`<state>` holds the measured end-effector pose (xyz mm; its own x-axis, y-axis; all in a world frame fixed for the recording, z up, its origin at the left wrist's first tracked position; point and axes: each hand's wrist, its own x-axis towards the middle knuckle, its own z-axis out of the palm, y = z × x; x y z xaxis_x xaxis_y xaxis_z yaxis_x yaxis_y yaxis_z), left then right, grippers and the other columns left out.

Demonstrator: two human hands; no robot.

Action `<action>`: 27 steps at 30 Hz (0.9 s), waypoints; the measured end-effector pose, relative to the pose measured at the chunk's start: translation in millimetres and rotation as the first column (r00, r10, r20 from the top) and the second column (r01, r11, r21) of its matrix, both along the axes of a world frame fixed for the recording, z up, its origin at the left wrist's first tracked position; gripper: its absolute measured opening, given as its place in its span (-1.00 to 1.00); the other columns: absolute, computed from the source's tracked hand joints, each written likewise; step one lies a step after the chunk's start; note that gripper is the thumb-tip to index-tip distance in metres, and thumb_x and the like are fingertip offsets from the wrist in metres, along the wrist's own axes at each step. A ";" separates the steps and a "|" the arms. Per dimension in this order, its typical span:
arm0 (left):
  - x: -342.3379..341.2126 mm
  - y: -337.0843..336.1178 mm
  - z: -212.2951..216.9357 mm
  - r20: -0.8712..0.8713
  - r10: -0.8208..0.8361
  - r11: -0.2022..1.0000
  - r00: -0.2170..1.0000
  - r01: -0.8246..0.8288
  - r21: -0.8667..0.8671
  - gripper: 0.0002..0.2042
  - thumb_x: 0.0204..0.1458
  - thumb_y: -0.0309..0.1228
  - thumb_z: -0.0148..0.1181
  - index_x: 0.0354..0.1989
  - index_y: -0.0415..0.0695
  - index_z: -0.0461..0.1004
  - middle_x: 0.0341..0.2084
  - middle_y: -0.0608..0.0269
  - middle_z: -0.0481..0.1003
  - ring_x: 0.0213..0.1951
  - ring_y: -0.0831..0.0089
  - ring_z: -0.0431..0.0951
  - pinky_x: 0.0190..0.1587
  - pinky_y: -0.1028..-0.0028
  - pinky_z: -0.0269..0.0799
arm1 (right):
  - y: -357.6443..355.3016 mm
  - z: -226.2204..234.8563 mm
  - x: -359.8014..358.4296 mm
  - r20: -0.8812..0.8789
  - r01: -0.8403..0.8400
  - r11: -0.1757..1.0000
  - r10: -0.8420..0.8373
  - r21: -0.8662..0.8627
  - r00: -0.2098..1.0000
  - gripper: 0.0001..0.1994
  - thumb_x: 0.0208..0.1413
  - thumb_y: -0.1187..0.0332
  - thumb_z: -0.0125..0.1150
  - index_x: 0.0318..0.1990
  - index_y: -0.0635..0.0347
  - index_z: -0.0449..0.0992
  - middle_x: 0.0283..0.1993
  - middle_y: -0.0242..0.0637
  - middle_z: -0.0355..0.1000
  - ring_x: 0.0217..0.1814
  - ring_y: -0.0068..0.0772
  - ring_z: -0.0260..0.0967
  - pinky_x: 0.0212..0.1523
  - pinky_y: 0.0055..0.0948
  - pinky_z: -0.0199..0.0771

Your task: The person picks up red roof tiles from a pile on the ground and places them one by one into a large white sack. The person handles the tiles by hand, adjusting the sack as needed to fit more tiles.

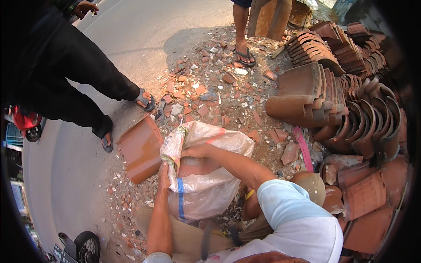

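Observation:
A whitish woven plastic sack (215, 193) with a blue stripe and faint red marks stands in front of me, its mouth folded open at the far left. My left hand (164, 176) grips the left side of the sack's rim, its fingers partly behind the fabric. At the mouth, my right hand (195, 151) is closed on the sack's edge, fingertips partly hidden in the folds. A reddish shape shows dimly inside the sack. Just left of the sack, a glossy brown roof tile (141, 148) lies on the rubble.
Stacked curved roof tiles (302, 94) fill the right side. Broken tile pieces (201, 90) cover the ground ahead. A person in black trousers (87, 65) stands at left; another person's sandalled foot (244, 52) is ahead. A pink strip (303, 149) and a motorcycle wheel (87, 249) show too.

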<state>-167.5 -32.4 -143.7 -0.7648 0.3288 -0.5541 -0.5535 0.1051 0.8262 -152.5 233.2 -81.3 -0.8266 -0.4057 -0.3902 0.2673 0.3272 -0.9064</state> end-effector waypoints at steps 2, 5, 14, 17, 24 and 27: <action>-0.9 0.8 7.4 0.024 0.087 0.996 0.996 -0.088 0.003 -0.36 0.35 0.11 -0.06 0.33 -0.20 0.38 0.08 0.19 0.49 0.05 0.34 0.53 0.13 0.36 0.44 | 3.5 29.5 0.2 0.055 0.049 0.996 -0.045 -0.073 0.997 -0.25 0.29 -0.23 0.05 0.48 0.03 0.31 0.58 -0.16 0.18 0.62 -0.13 0.04 0.57 -0.21 -0.03; 7.4 -7.1 27.0 0.150 0.078 0.966 0.986 -0.112 0.233 -0.38 0.35 0.13 -0.08 0.33 -0.13 0.37 0.02 0.21 0.47 -0.04 0.44 0.53 0.00 0.48 0.48 | -5.9 7.3 3.5 0.152 0.053 0.972 -0.018 -0.231 0.988 -0.25 0.26 -0.17 0.09 0.52 -0.03 0.25 0.60 -0.20 0.14 0.62 -0.11 0.01 0.56 -0.18 -0.06; 15.8 12.7 48.7 0.031 0.115 0.986 0.993 -0.118 0.118 -0.36 0.30 0.10 0.13 0.36 -0.14 0.30 0.05 0.21 0.45 0.02 0.43 0.51 0.10 0.43 0.51 | 2.5 -17.7 10.2 -0.040 0.112 0.986 -0.107 0.122 0.993 -0.27 0.29 -0.22 -0.04 0.31 0.26 0.44 0.45 0.07 0.29 0.49 0.02 0.23 0.43 -0.08 0.20; 12.5 15.2 28.1 -0.010 0.101 0.995 0.995 -0.101 -0.023 -0.30 0.31 0.08 0.13 0.42 -0.20 0.23 0.10 0.11 0.45 0.01 0.32 0.54 0.04 0.37 0.55 | -9.4 -27.7 31.4 -0.172 0.303 0.879 -0.255 0.369 0.951 -0.37 0.33 -0.14 -0.01 0.02 0.41 0.55 0.18 0.18 0.50 0.27 0.16 0.43 0.25 0.00 0.40; 16.1 19.4 6.4 -0.309 0.218 0.868 0.926 -0.329 -0.372 -0.38 0.27 0.02 0.21 0.25 -0.32 0.44 -0.10 0.02 0.58 -0.17 0.33 0.61 -0.17 0.35 0.56 | 105.1 115.7 83.7 0.122 -0.367 0.693 0.376 0.620 0.918 -0.55 0.28 0.01 0.17 -0.14 0.32 0.63 -0.18 0.15 0.61 -0.04 0.20 0.58 0.08 0.05 0.51; 23.3 39.1 20.0 -0.256 0.230 0.893 0.939 -0.308 -0.329 -0.36 0.27 0.03 0.17 0.26 -0.35 0.44 -0.05 -0.01 0.59 -0.12 0.28 0.62 -0.09 0.30 0.53 | 217.0 154.2 129.1 0.032 -0.072 0.476 0.091 0.876 0.995 -0.54 0.27 0.03 0.18 -0.05 0.34 0.62 -0.07 0.14 0.59 0.06 0.17 0.54 0.14 -0.01 0.49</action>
<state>-144.2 6.7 -123.8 -0.9041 -0.0970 -0.4161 -0.4257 0.2869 0.8582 -23.4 450.2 72.9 -0.8188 0.0725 -0.5694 0.1838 0.9729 -0.1403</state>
